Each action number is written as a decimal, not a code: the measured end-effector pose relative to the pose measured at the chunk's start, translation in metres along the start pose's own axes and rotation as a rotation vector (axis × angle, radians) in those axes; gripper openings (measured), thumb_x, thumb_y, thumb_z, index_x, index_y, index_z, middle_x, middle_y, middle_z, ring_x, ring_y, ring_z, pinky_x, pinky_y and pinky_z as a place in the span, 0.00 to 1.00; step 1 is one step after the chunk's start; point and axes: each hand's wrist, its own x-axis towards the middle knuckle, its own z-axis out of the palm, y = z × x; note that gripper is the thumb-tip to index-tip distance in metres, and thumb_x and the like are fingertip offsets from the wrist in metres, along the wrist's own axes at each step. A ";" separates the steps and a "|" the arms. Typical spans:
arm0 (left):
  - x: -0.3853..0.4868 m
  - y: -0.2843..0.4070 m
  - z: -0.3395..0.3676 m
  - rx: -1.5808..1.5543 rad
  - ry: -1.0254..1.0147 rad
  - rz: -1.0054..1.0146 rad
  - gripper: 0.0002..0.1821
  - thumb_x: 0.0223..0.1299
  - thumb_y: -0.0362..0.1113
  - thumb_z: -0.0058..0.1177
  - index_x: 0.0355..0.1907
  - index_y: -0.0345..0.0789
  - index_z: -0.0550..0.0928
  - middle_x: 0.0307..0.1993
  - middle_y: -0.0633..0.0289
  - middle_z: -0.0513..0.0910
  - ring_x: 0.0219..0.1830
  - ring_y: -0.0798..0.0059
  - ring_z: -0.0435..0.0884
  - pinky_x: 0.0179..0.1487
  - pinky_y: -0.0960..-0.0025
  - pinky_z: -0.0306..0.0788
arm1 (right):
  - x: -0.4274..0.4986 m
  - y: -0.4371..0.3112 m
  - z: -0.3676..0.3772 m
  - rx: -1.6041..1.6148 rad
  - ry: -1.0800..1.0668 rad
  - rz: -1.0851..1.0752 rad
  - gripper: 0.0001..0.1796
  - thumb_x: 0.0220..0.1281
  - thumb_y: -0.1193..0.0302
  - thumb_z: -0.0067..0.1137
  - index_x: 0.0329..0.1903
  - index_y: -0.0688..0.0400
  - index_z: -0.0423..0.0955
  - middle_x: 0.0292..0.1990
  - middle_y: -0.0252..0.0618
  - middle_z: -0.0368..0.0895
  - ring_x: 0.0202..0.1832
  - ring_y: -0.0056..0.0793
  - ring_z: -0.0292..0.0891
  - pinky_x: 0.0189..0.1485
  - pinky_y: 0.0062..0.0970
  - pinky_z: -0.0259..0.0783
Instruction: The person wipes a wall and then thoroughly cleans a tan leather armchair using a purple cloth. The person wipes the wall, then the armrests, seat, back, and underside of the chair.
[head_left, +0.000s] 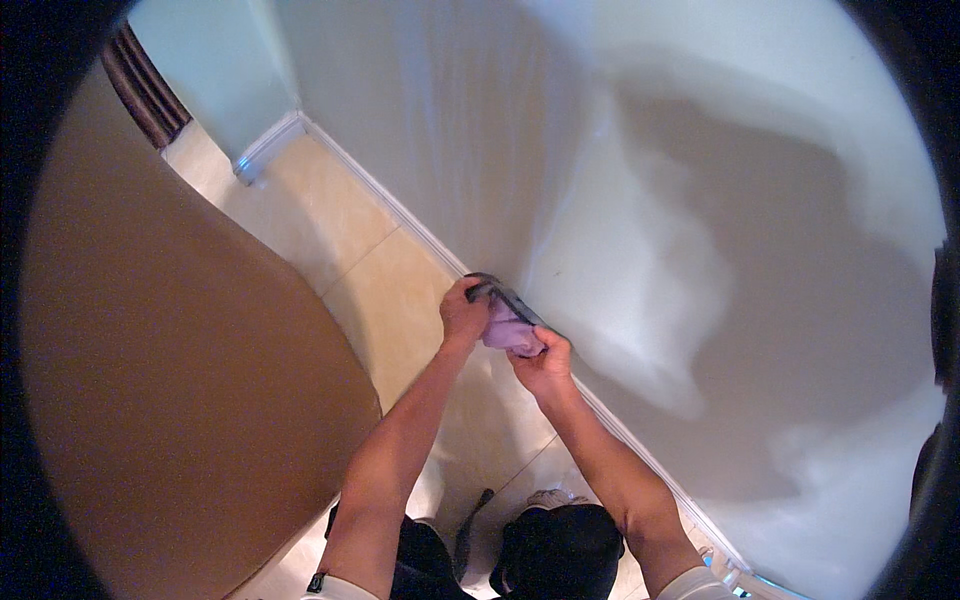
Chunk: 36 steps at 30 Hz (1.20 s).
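A small piece of lilac cloth (510, 330) with a dark grey edge is stretched between my two hands, in front of me beside the wall. My left hand (462, 315) grips its upper left end, fingers curled around the dark edge. At the lower right end, my right hand (544, 363) pinches the cloth between thumb and fingers. The cloth is partly folded, and my fingers hide its ends. I cannot tell whether it is a garment or a plain cloth.
A pale wall (780, 247) with a white baseboard (375, 191) runs diagonally along my right. A wide brown surface (202, 360) with a curved edge lies left, above the beige tiled floor (375, 277). Dark ribbed trim (144, 86) stands far left. My dark-clothed legs (559, 547) show below.
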 end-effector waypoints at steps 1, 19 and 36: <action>0.001 0.018 -0.002 -0.058 0.040 0.023 0.13 0.50 0.31 0.58 0.41 0.34 0.82 0.36 0.53 0.85 0.41 0.59 0.84 0.48 0.63 0.75 | -0.015 -0.009 0.015 0.092 0.045 0.014 0.18 0.59 0.73 0.47 0.52 0.63 0.71 0.51 0.44 0.78 0.56 0.41 0.71 0.65 0.44 0.61; -0.022 0.137 -0.031 -0.141 0.087 0.150 0.17 0.52 0.25 0.53 0.47 0.33 0.80 0.43 0.51 0.83 0.48 0.58 0.81 0.54 0.64 0.72 | -0.078 -0.007 0.065 0.072 -0.128 -0.364 0.17 0.56 0.83 0.55 0.50 0.63 0.71 0.47 0.41 0.78 0.50 0.36 0.76 0.58 0.38 0.71; -0.017 0.205 -0.063 -0.314 0.163 0.212 0.13 0.53 0.27 0.54 0.44 0.33 0.82 0.44 0.52 0.83 0.48 0.61 0.81 0.53 0.66 0.72 | -0.143 -0.023 0.116 -0.174 -0.206 -0.574 0.13 0.63 0.74 0.53 0.51 0.56 0.70 0.50 0.37 0.77 0.49 0.35 0.76 0.49 0.50 0.74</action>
